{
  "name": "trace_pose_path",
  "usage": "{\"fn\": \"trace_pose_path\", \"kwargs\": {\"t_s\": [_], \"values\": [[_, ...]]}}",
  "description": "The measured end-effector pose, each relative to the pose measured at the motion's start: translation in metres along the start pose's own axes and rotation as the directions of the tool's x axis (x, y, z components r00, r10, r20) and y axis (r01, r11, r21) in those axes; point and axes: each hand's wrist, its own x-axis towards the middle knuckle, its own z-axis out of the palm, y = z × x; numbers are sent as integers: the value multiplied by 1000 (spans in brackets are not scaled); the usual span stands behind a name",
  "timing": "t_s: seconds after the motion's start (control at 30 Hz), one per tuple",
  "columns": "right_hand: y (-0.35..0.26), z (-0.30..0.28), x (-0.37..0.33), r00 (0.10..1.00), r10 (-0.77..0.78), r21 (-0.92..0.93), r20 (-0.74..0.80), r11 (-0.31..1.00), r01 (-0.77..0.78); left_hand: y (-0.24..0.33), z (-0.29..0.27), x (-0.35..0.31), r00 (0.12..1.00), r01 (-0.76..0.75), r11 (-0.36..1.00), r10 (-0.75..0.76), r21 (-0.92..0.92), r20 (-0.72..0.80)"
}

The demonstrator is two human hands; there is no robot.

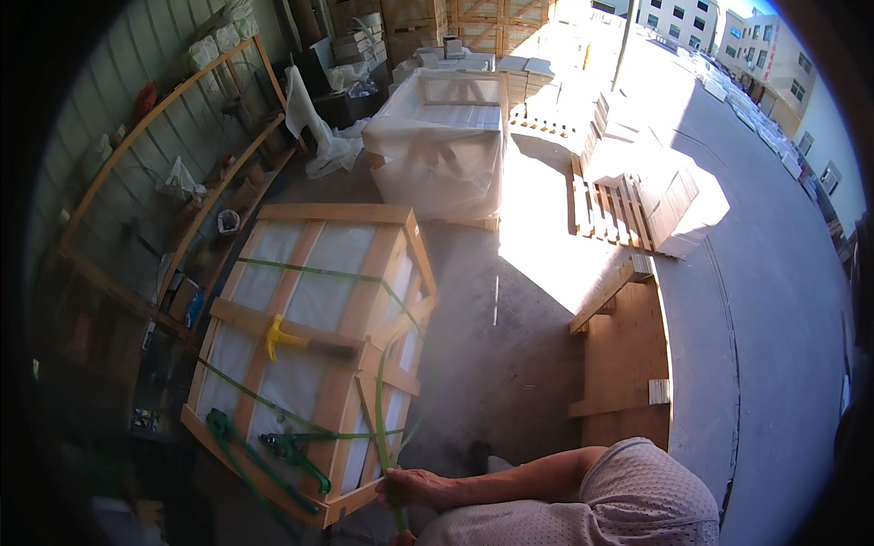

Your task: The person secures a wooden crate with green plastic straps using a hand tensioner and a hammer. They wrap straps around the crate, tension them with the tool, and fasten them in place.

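My right hand (417,489) is closed around a green packing strap (381,428) beside the near right corner of a wooden crate (305,305). At the lower edge, only a sliver of my left hand (402,539) shows, closed where the strap runs down to it. White sheeting shows between the crate's planks, and further green straps cross its top. A claw hammer (305,342) with a yellow head and dark grip lies on a cross plank. Nearer me, a green hand tool with a dark metal head (289,448) and a long green-handled tool (246,452) rest on the crate.
Beyond stands another crate (437,164) draped in clear film. At left, a wooden rack (168,164) lines the corrugated wall. To the right are a plywood panel with battens (628,355), a slatted pallet (612,214) and sunlit boxes (678,205).
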Motion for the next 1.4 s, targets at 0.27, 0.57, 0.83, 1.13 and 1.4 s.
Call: {"fn": "trace_pose_path", "kwargs": {"t_s": [0.27,0.57,0.83,1.13,1.4], "values": [[-28,32,41,989,33,112,-142,994,-17,21,-24,33,998,-8,997,2,-80,-70],[-122,81,84,885,-334,-57,-326,941,334,-1,-54,76,969,-245,968,243,-56,-35],[-228,107,118,778,-545,-228,-314,838,496,-10,-54,64,977,-100,966,49,-238,-209],[-383,98,174,801,-594,-432,-71,742,512,22,-50,105,941,66,955,-156,-290,-299],[-560,63,180,810,-563,-282,-167,814,508,65,-41,153,914,112,945,-220,-309,-342]]}}
